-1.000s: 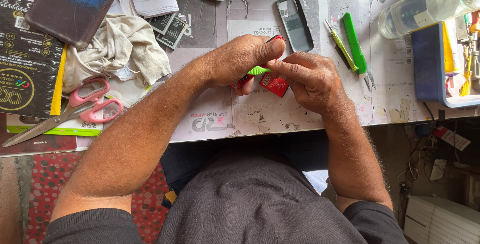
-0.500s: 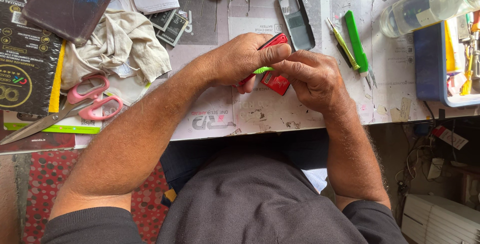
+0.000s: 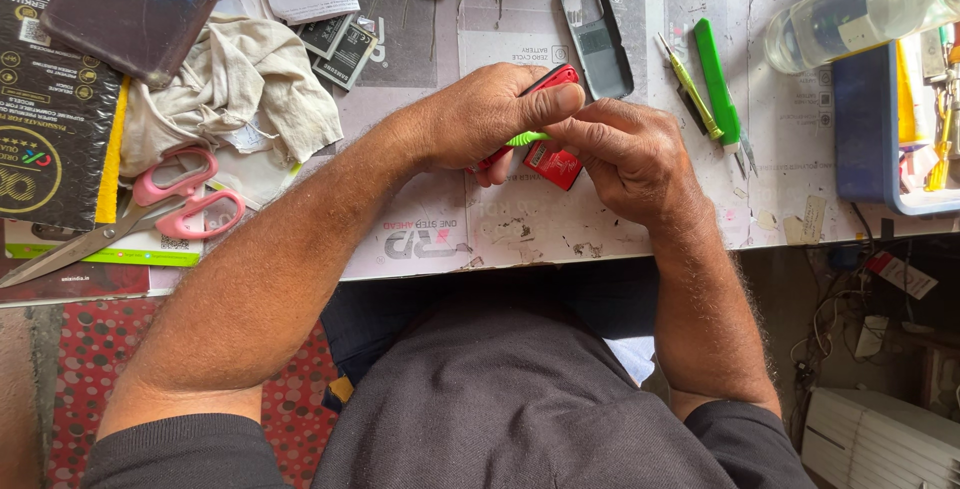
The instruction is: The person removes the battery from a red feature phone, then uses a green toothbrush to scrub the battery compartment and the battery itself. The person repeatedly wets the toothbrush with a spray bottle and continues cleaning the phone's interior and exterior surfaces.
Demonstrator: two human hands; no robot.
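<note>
My left hand is closed around a small red phone, thumb pressed along its upper edge. My right hand meets it from the right, fingers pinching a thin light-green tool that pokes out leftward against the phone. A flat red piece shows just under my fingers; whether it is held or lying on the table I cannot tell. Both hands hover over the paper-covered table, near its front edge.
A dark phone back frame lies behind the hands. Green-handled tools lie to the right, beside a blue tray and a clear bottle. Left: a crumpled cloth, pink-handled scissors, a dark packet.
The hands stay together over the same spot; my fingers have shifted slightly on the red phone and the green tool.
</note>
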